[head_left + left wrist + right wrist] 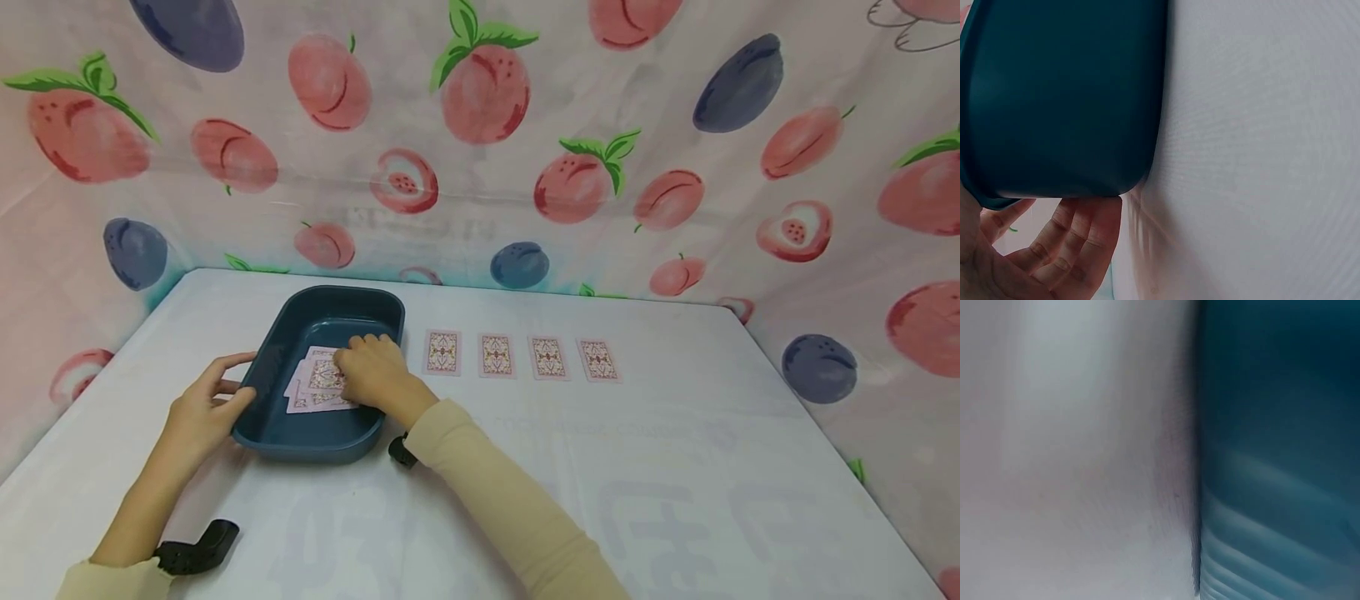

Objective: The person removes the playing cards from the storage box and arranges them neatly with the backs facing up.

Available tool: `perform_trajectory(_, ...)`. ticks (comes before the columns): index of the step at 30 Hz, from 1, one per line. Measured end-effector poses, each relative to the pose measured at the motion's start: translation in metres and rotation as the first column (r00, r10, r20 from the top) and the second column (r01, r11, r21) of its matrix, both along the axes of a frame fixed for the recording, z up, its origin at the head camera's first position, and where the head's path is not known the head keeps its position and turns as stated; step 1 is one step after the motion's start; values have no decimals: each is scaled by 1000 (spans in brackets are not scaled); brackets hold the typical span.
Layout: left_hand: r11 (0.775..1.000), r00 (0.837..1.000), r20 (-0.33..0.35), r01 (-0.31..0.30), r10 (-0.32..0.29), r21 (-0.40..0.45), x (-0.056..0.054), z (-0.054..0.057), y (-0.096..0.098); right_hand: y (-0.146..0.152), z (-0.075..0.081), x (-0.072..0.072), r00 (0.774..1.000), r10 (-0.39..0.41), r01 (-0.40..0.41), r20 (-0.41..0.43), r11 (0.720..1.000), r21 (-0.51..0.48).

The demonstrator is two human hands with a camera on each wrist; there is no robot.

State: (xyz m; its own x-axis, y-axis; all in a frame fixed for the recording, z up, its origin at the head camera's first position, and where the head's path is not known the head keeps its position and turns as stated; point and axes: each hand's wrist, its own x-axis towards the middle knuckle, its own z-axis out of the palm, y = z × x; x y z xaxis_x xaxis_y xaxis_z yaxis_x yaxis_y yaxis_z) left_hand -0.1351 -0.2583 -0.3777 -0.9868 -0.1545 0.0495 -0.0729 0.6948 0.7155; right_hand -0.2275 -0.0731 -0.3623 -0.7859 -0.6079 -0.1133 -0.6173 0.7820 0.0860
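A deep blue plastic tray stands on the left half of the table, with several playing cards in a loose, overlapping pile inside it, patterned backs up. My left hand holds the tray's left side, thumb at the rim and the other fingers against the outer wall. In the left wrist view those fingers touch the wall low down, near the table. My right hand reaches over the tray's right rim and pinches a card at the pile's right edge; its fingertips are partly hidden. The right wrist view shows the tray's outer wall up close.
To the right of the tray a row of several face-down cards, from the first card to the last card, lies spaced out on the white tablecloth. A fruit-patterned curtain hangs behind the table.
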Motion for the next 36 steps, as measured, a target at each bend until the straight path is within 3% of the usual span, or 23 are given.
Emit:
perform_trajectory(5,1000,1000,-3,-2,2,5,-1,1,0,1,0,1,1000,-5,4,-31,1000,-11)
perform_trajectory(13,1000,1000,-2,-1,1,14,-1,2,0,3,0,-1,1000,3,-5,-22,992,-124)
perform_trajectory(22,1000,1000,9,-5,5,20,-1,2,0,10,1,1,998,69,-63,12,962,-267)
perform_trajectory(26,1000,1000,18,0,-1,27,0,0,1,17,5,0,988,118,-74,98,927,-368)
perform_trajectory(31,1000,1000,7,-2,2,22,-1,1,0,23,11,-2,940,178,-5,292,860,-510)
perform_trajectory(33,1000,1000,7,-6,6,21,-1,1,0,24,13,-2,921,198,11,335,848,-530)
perform_trajectory(36,1000,1000,12,-7,7,23,-1,1,0,24,15,-1,917,204,8,343,850,-527)
